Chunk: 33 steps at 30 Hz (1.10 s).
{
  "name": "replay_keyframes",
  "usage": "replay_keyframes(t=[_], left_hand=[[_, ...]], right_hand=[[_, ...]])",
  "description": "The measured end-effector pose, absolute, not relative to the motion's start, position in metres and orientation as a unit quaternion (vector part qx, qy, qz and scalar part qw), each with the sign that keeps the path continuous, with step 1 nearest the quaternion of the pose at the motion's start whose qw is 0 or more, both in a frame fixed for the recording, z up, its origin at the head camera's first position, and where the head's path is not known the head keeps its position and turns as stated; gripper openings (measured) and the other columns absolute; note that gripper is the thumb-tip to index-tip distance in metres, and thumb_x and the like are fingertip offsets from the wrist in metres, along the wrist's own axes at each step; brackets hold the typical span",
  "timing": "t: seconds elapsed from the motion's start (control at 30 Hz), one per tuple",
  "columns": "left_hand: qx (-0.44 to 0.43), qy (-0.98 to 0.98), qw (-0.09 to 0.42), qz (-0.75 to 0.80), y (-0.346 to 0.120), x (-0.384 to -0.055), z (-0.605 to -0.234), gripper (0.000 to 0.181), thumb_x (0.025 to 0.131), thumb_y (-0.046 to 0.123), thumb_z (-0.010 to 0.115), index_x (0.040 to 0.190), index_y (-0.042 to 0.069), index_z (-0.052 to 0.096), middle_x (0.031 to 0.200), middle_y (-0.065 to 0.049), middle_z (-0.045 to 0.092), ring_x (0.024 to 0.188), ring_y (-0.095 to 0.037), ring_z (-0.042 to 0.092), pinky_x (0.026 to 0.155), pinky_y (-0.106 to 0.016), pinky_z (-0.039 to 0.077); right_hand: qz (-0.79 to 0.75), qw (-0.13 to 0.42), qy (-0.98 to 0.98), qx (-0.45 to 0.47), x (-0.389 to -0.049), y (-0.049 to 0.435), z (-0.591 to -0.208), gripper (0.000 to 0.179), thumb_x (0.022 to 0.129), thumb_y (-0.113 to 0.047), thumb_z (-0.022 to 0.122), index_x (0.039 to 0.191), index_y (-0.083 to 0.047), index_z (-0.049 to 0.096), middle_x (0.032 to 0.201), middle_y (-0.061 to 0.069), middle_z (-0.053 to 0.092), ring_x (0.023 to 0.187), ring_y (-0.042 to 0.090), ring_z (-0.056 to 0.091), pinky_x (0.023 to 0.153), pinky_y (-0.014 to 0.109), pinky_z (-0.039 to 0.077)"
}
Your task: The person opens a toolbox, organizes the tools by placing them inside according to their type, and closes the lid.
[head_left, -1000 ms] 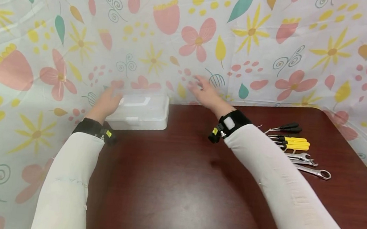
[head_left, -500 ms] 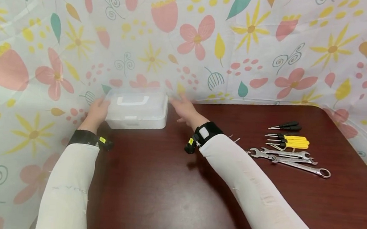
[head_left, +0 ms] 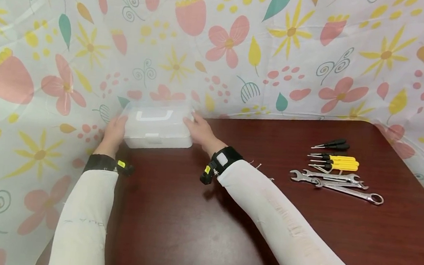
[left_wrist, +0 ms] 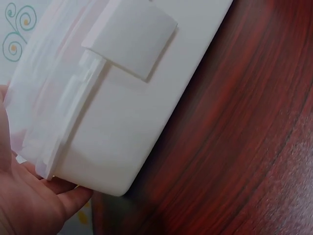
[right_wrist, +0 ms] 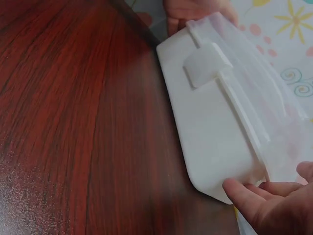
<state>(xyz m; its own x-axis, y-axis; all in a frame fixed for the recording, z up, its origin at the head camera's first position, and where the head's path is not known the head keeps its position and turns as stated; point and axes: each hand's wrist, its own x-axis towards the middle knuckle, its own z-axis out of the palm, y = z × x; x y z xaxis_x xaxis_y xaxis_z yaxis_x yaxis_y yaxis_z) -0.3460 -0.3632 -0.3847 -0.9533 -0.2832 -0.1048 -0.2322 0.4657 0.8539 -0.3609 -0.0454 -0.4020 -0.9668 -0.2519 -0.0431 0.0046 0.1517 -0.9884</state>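
A white plastic storage box [head_left: 158,138] with a clear lid, a white handle and a front latch [left_wrist: 134,39] stands at the far left of the table, against the cloth. My left hand [head_left: 115,132] holds its left end, the fingers [left_wrist: 73,198] at the end wall under the lid's rim. At the right end, my right hand [head_left: 202,132] grips the box, with the fingertips [right_wrist: 234,188] on the end wall below the rim and the thumb up by the lid. The lid is down and the latch lies against the front wall.
To the right on the dark red table [head_left: 189,214] lie black-handled screwdrivers [head_left: 333,144], yellow-handled screwdrivers [head_left: 345,163] and several metal wrenches [head_left: 354,193]. A flower-printed cloth [head_left: 224,79] hangs behind and along the left side.
My right hand has come left and down from beside the cloth to the box's right end. The left hand has settled lower at the left end. The box stays in place.
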Motion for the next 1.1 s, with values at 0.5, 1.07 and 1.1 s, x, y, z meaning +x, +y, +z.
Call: replay_keyframes(t=[0.5,1.07,1.1], left_hand=[[0.169,-0.853,0.053,-0.490,-0.353,-0.347,-0.395,0.076,0.104,0.065,0.032,0.163,0.017,0.030,0.172,-0.009,0.026,0.159,-0.032,0.022,0.131,-0.054,0.019],[0.135,-0.821,0.071,-0.550,-0.308,-0.320,-0.408,0.069,0.102,0.061,0.044,0.156,0.018,0.046,0.158,-0.013,0.047,0.146,-0.034,0.043,0.124,-0.051,0.034],[0.132,-0.824,0.066,-0.547,-0.304,-0.317,-0.407,0.069,0.102,0.062,0.044,0.156,0.018,0.046,0.157,-0.014,0.048,0.143,-0.035,0.045,0.122,-0.053,0.037]], right_hand=[[-0.657,0.114,0.743,-0.056,-0.355,-0.032,-0.406,0.066,0.102,-0.049,0.060,0.160,-0.029,0.038,0.166,0.011,0.038,0.140,0.032,0.054,0.105,0.047,0.056],[-0.663,0.130,0.735,-0.051,-0.323,0.038,-0.404,0.068,0.098,-0.051,0.065,0.158,-0.029,0.042,0.161,0.006,0.046,0.138,0.028,0.056,0.106,0.053,0.054],[-0.659,0.130,0.739,-0.053,-0.321,0.044,-0.404,0.068,0.098,-0.051,0.065,0.158,-0.029,0.042,0.162,0.005,0.045,0.139,0.028,0.055,0.106,0.054,0.054]])
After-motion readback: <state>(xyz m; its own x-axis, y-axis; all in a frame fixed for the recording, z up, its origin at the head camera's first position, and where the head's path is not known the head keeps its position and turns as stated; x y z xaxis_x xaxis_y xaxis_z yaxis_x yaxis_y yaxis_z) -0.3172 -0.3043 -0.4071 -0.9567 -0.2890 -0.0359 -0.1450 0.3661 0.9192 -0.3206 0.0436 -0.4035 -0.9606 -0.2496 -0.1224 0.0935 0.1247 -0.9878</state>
